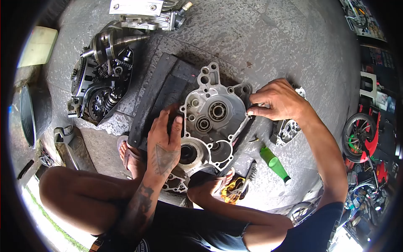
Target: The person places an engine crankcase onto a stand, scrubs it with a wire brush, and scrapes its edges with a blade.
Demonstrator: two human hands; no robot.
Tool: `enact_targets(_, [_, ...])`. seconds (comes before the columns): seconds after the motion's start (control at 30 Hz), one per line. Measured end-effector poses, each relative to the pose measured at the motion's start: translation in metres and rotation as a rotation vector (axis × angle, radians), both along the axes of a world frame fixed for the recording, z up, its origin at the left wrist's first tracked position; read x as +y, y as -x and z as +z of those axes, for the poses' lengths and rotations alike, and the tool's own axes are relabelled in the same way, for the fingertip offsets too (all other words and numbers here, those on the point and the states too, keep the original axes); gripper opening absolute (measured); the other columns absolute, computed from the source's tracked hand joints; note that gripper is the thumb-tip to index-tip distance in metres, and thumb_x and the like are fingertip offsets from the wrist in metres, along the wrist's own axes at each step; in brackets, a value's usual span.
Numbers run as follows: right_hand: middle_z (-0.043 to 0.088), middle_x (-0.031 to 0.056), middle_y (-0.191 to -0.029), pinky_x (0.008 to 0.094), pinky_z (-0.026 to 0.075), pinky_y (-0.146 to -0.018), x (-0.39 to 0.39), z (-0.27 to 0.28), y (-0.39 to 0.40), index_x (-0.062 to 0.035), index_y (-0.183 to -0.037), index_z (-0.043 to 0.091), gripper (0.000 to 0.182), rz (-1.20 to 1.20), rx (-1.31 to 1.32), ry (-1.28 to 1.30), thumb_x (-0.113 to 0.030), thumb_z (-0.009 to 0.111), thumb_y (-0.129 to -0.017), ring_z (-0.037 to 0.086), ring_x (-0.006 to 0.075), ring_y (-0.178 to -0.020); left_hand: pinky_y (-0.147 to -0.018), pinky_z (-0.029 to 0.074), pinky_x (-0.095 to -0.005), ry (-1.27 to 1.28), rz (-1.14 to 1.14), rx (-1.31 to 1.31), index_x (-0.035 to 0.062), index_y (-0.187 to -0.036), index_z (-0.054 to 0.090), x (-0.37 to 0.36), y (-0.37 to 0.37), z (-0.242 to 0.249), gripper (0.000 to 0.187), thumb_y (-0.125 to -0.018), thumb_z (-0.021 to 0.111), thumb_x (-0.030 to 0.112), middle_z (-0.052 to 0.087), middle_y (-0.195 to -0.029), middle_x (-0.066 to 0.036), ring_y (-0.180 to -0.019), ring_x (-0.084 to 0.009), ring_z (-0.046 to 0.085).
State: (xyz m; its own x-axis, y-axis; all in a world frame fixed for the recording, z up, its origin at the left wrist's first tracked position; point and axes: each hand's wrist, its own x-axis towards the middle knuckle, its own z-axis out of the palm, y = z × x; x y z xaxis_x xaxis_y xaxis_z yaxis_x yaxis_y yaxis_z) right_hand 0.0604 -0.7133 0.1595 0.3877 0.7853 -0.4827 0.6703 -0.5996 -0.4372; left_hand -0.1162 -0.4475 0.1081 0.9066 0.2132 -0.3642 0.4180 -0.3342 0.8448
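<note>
A bare aluminium engine crankcase half with two seated ball bearings stands tilted in front of me on a dark wooden block. My left hand grips its left edge, thumb along the rim and fingers partly hidden behind. At the opposite edge is my right hand, its fingers curled and the thumb tip against the rim by a bolt hole. Whatever lies between those right fingertips is too small or hidden to make out.
Left lies an engine assembly with gears and a crankshaft. A cylinder head sits at the top. Right of the block are another metal casing, a green bottle and a brush. A red motorcycle stands far right.
</note>
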Motion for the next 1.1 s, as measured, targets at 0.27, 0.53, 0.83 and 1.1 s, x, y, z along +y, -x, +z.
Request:
enact_targets(0.27, [0.051, 0.0048, -0.05, 0.0439, 0.039, -0.051, -0.008, -0.018, 0.009, -0.0099, -0.068, 0.057, 0.044, -0.067, -0.066, -0.14, -0.046, 0.079, -0.079, 0.054, 0.0262, -0.049, -0.091, 0.048, -0.0468, 0.013, 0.001, 0.06, 0.0016, -0.128, 0.056, 0.001, 0.0, 0.005, 0.038, -0.103, 0.051, 0.029, 0.064, -0.112, -0.024, -0.105, -0.0426, 0.06])
enact_targets(0.53, [0.041, -0.0015, -0.047, 0.0368, 0.036, -0.045, -0.026, -0.033, 0.026, -0.0114, -0.061, 0.049, 0.051, 0.094, -0.104, -0.31, -0.048, 0.078, -0.08, 0.042, 0.0164, -0.044, -0.092, 0.047, -0.0471, 0.003, -0.001, 0.039, 0.0011, -0.127, 0.057, 0.0, -0.001, 0.004, 0.036, -0.102, 0.051, 0.027, 0.064, -0.111, -0.025, -0.104, -0.0428, 0.06])
enact_targets(0.83, [0.058, 0.0102, -0.064, 0.0423, 0.045, -0.052, -0.017, -0.001, 0.06, -0.0057, -0.077, 0.059, 0.027, -0.342, -0.294, -0.197, -0.027, 0.073, -0.087, 0.059, 0.0309, -0.056, -0.091, 0.048, -0.0459, 0.012, 0.016, -0.013, 0.0002, -0.127, 0.057, 0.0, 0.002, -0.003, 0.036, -0.103, 0.051, 0.027, 0.064, -0.111, -0.025, -0.105, -0.0427, 0.061])
enact_targets(1.1, [0.059, 0.0111, -0.065, 0.043, 0.046, -0.054, -0.003, 0.007, 0.068, -0.0057, -0.08, 0.059, 0.024, -0.422, -0.312, -0.085, -0.024, 0.07, -0.09, 0.062, 0.0318, -0.06, -0.092, 0.047, -0.0462, 0.038, 0.022, -0.025, 0.0021, -0.127, 0.057, 0.0, 0.002, -0.004, 0.036, -0.103, 0.051, 0.029, 0.064, -0.11, -0.025, -0.104, -0.0425, 0.061])
